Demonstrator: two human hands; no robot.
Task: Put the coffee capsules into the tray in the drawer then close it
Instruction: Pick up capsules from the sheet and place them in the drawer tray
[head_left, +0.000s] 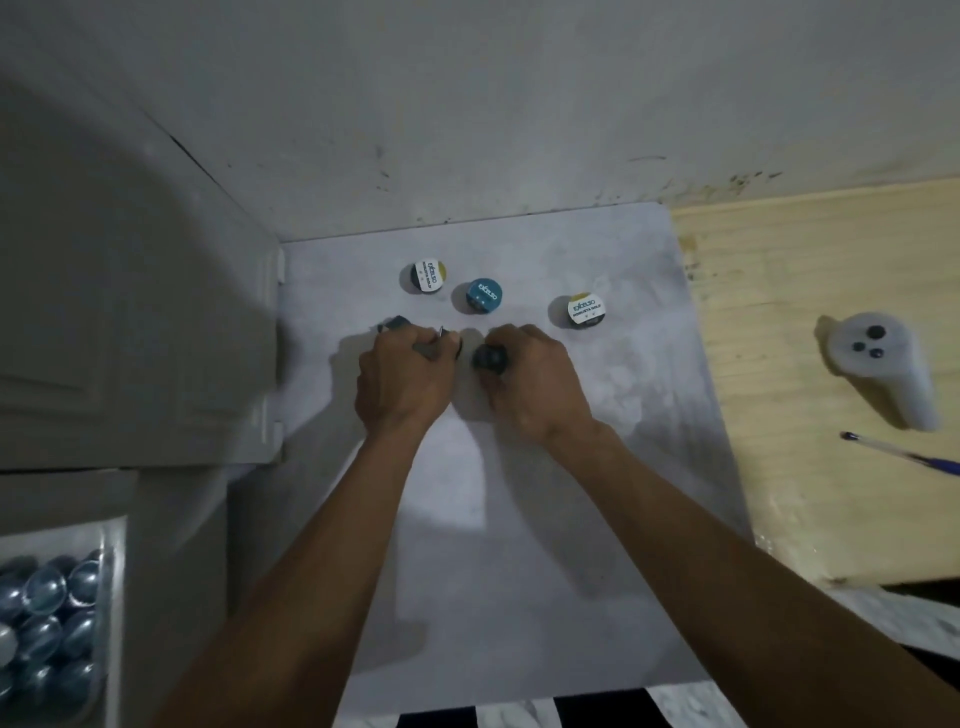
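Left hand: gripped a dark capsule.
Right hand: gripped another dark capsule.
Loose capsules: three upright on the table, beyond both hands.
Tray: lower left, holding capsules.

I am in a home, in a plain corner that serves as a coffee spot. A scuffed, stained plaster wall stands behind my grey counter. Branded coffee capsules sit on it. A white panelled cabinet stands at the left. A wooden board at the right carries a white controller and a pen.
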